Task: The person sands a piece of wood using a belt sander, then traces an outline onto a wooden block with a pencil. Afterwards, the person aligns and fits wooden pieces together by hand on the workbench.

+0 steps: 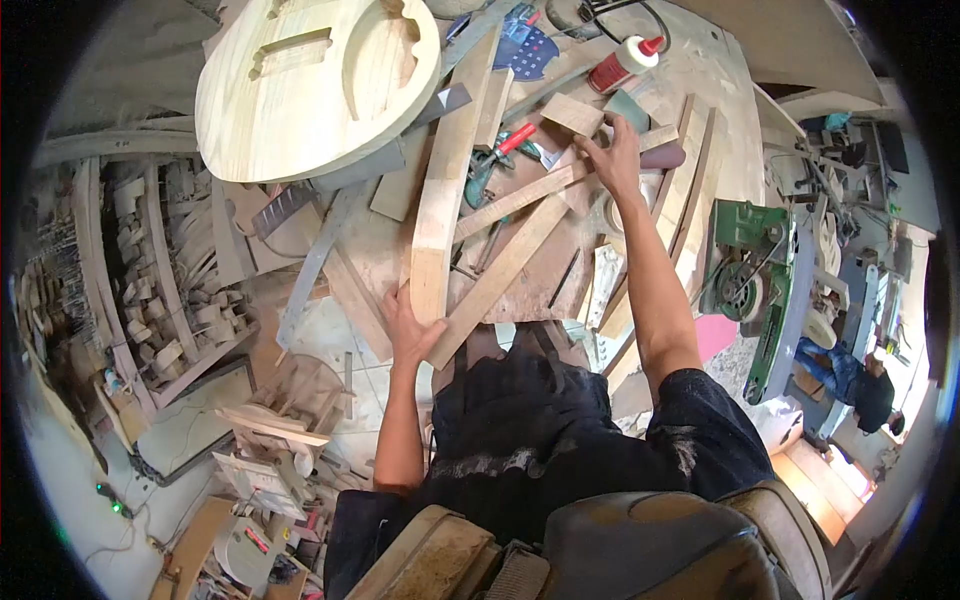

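My left hand is wrapped around the near end of a thick wooden beam that slants away across the workbench. Beside that hand lies the end of a thinner wooden strip. Further off, my right hand has its thumb and fingers closed at the near corner of a small wooden block. A green sheet, perhaps sandpaper, lies right behind those fingers. Another wooden strip passes under the right hand. A clamp with a red handle rests between the beam and the block.
A pale guitar body lies at the back left of the workbench. A white glue bottle with a red cap lies at the back. To the right stands a green machine. Wood offcuts fill shelves at left; another person is far right.
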A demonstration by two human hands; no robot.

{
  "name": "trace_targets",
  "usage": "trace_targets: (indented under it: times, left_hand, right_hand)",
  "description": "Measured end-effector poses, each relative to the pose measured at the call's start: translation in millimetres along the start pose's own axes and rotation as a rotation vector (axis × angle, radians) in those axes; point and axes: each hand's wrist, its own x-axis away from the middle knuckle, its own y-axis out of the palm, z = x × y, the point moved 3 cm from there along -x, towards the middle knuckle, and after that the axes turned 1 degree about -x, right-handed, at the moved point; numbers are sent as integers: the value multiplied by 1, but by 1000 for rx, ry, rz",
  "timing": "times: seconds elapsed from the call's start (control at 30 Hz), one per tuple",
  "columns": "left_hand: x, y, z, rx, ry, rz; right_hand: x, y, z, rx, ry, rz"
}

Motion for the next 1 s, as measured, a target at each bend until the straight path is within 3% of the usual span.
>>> trace_targets:
  times: [0.2,0.3,0.4,0.5,0.63,0.83,1.0]
  left_hand:
    - [-8,-18,-1,257,-27,-79]
    - [-7,-26,2,302,-51,-83]
    - [-7,-28,-1,359,-69,-104]
    - [-9,-28,-2,393,-76,-108]
    - [-9,-23,-5,398,-91,-121]
    - [-6,-21,-1,236,-14,-66]
    - [-6,-24,-3,336,-79,-99]
  right_hand:
    - [14,-7,-13,280,-139,235]
    - [-1,22,-36,-95,-94,20]
    - [-17,50,-79,-54,41,-162]
    - [-24,72,-121,275,-106,-170]
    - [-21,103,-143,483,-185,-200]
    - [-23,116,-145,492,-133,-216]
    - [-37,113,-143,457,17,-369]
